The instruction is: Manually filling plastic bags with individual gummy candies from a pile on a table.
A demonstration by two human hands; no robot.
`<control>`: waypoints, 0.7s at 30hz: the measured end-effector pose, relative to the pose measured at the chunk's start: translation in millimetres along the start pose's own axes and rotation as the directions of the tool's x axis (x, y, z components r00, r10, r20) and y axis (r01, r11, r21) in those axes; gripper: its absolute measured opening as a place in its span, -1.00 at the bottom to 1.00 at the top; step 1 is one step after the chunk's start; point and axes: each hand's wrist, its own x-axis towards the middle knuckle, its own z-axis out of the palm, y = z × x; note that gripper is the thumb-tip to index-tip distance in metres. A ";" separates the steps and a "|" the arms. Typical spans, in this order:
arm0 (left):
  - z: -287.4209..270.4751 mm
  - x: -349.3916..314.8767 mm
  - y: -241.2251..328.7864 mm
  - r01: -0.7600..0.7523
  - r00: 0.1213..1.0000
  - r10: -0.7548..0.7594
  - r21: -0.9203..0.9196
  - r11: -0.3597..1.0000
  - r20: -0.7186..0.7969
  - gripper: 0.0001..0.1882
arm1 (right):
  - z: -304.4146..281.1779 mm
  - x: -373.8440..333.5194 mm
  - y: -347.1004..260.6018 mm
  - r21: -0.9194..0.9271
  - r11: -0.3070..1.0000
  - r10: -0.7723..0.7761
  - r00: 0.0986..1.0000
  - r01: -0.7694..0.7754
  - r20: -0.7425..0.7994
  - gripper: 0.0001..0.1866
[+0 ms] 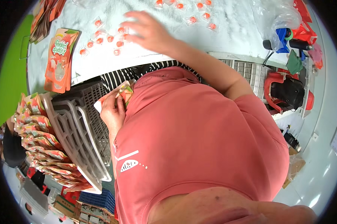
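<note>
My left hand is closed on a red and white candy pouch, held low against my body at the table's edge. Part of the pouch is hidden by the fingers and my shirt. Over the table my right hand reaches out with its fingers apart, slightly blurred, and nothing shows in it. Beside its fingertips lie several small wrapped orange candies in clear film. More wrapped candies are scattered farther right on the white tabletop. A stack of flat printed pouches rests on the table at left.
Rows of filled pouches stand at the lower left beside stacked plastic crates. Another bundle of pouches sits at the far left. Clear plastic bags and a black bottle occupy the right end, above a red and black bag.
</note>
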 end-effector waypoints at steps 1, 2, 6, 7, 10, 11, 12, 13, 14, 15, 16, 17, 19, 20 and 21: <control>0.4 0.4 -2.4 0.026 0.999 -0.026 0.000 1.000 0.028 -0.87 | -21.3 -8.4 10.2 -0.035 0.999 0.026 0.998 -0.027 -0.052 -0.61; 0.0 1.3 -1.8 0.030 0.999 -0.030 -0.002 1.000 0.027 -0.87 | -40.0 -18.2 19.3 -0.113 0.989 0.082 0.992 -0.093 -0.100 -0.62; 0.5 6.1 -2.5 -0.038 0.999 0.037 0.009 0.999 0.037 -0.87 | -87.7 -51.9 40.6 -0.108 0.939 0.321 0.945 -0.326 -0.059 -0.52; 2.1 9.5 -2.3 -0.068 0.997 0.067 0.004 0.998 0.036 -0.87 | -86.4 -61.4 44.0 -0.117 0.935 0.330 0.942 -0.335 -0.066 -0.52; 3.6 13.3 -1.3 -0.085 0.995 0.084 0.020 0.996 0.049 -0.88 | -75.6 -73.1 46.5 -0.298 0.896 0.341 0.940 -0.329 -0.013 -0.59; 3.7 13.4 -1.5 -0.086 0.995 0.085 0.021 0.996 0.049 -0.88 | -73.1 -67.6 41.9 -0.225 0.915 0.333 0.942 -0.333 -0.042 -0.59; 3.7 13.0 -1.7 -0.069 0.996 0.068 0.018 0.997 0.057 -0.88 | -72.0 -62.2 39.5 -0.151 0.931 0.326 0.943 -0.333 -0.071 -0.58; 3.3 11.9 -1.1 -0.051 0.997 0.050 0.016 0.999 0.065 -0.89 | -73.1 -57.6 41.5 -0.148 0.931 0.326 0.943 -0.333 -0.072 -0.58; 3.2 10.5 -0.9 -0.050 0.997 0.049 0.018 0.999 0.064 -0.89 | -73.6 -52.4 46.4 -0.218 0.928 0.281 0.952 -0.302 -0.121 -0.54; 3.3 9.1 -0.9 -0.029 0.998 0.028 0.012 1.000 0.057 -0.89 | -73.0 -49.4 52.1 -0.288 0.918 0.232 0.958 -0.272 -0.165 -0.50; 3.0 8.6 -0.9 -0.011 0.999 0.010 0.004 1.000 0.053 -0.89 | -69.3 -55.7 60.0 -0.288 0.917 0.234 0.958 -0.274 -0.168 -0.50; 2.6 9.4 -0.7 -0.015 0.998 0.015 0.004 1.000 0.053 -0.89 | -64.6 -64.5 68.2 -0.249 0.897 0.354 0.931 -0.366 -0.094 -0.49; 1.9 8.7 -0.7 -0.045 0.998 0.044 0.024 0.999 0.046 -0.88 | -59.4 -69.0 69.8 -0.211 0.868 0.458 0.889 -0.449 -0.007 -0.48; 2.3 7.6 -0.5 -0.039 0.998 0.038 0.023 0.999 0.042 -0.88 | -59.6 -66.0 55.7 -0.178 0.912 0.375 0.927 -0.370 -0.003 -0.48; 2.2 7.5 0.1 -0.040 0.998 0.038 0.033 0.999 0.049 -0.88 | -59.1 -61.3 47.9 -0.143 0.947 0.289 0.957 -0.287 -0.003 -0.47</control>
